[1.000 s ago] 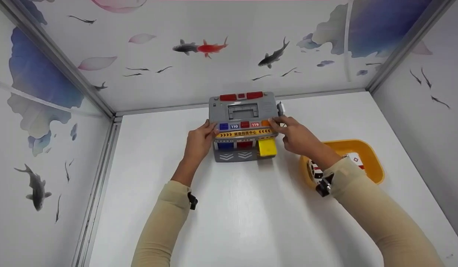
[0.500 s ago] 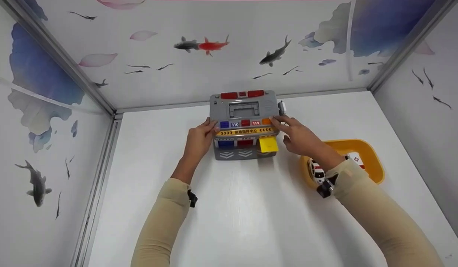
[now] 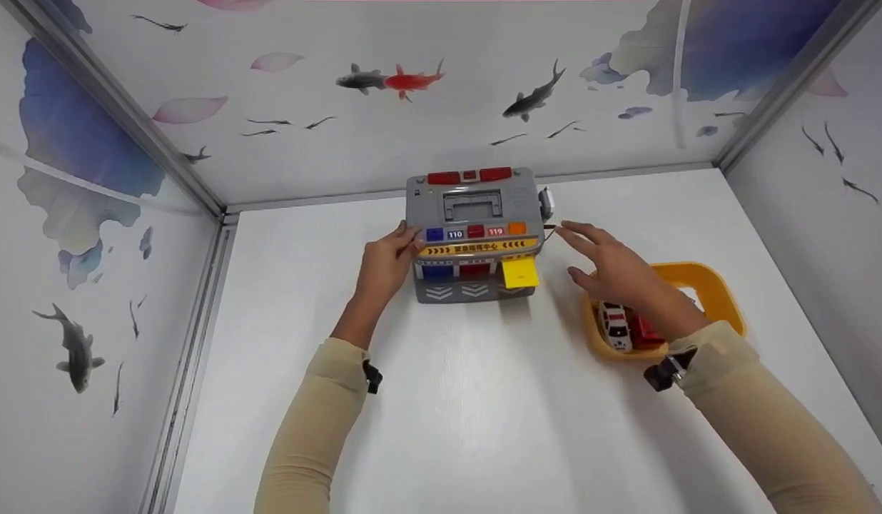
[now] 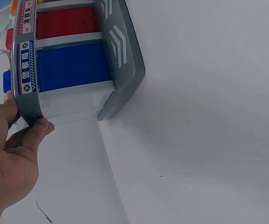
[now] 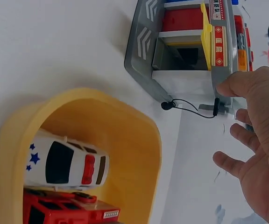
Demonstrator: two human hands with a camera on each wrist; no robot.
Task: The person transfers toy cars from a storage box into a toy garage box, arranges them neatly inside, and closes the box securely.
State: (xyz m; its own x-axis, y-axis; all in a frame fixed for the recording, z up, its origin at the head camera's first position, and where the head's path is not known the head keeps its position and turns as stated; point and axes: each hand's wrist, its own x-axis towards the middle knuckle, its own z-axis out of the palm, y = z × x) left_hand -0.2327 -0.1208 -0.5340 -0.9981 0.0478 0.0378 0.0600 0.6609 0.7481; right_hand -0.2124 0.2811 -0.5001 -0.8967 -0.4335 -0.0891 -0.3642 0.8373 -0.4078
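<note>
A grey toy garage (image 3: 509,203) stands at the back of the table, with blue, red and orange buttons on top. Its blue door (image 4: 71,67) and red door (image 4: 67,22) are down, while the yellow door (image 3: 520,273) is swung up over a hollow bay. My left hand (image 3: 385,268) grips the garage's left front corner, thumb above and fingers below the edge. Off the right side, my right hand (image 3: 612,268) has its fingers spread and holds nothing. Near its fingertips a thin black cord (image 5: 197,113) hangs from the garage's side.
A yellow tub (image 3: 730,314) stands right of the garage, under my right forearm. In it lie a white toy car (image 5: 69,161) and a red toy truck (image 5: 64,210). Printed wall panels (image 3: 469,143) rise behind the table and at both sides.
My right hand has let go of the garage's right front corner by the orange button and moved right. The left hand has kept its grip. The yellow door has stayed raised.
</note>
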